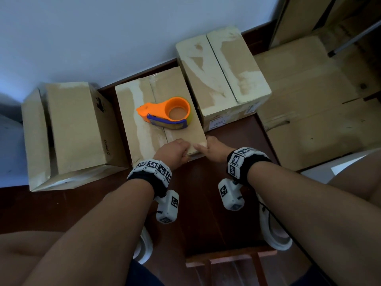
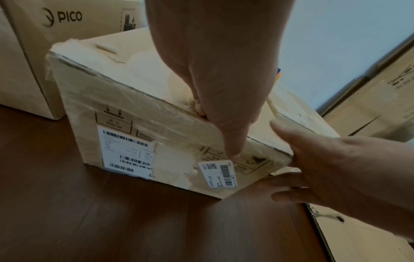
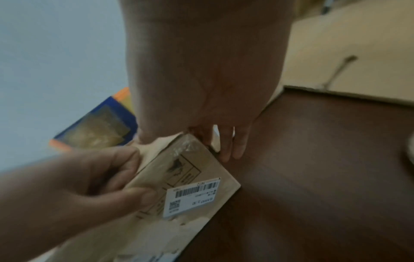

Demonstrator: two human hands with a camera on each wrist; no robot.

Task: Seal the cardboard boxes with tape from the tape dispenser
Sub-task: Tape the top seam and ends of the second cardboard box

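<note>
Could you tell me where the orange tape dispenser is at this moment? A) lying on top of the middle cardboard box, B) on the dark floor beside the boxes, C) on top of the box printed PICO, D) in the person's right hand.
A: the orange tape dispenser lies on the top of the middle cardboard box, whose near edge the left hand and right hand grip.

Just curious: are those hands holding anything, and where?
Both hold the middle box: left hand grips its near top edge, right hand its near right corner. The tape dispenser lies untouched.
</note>
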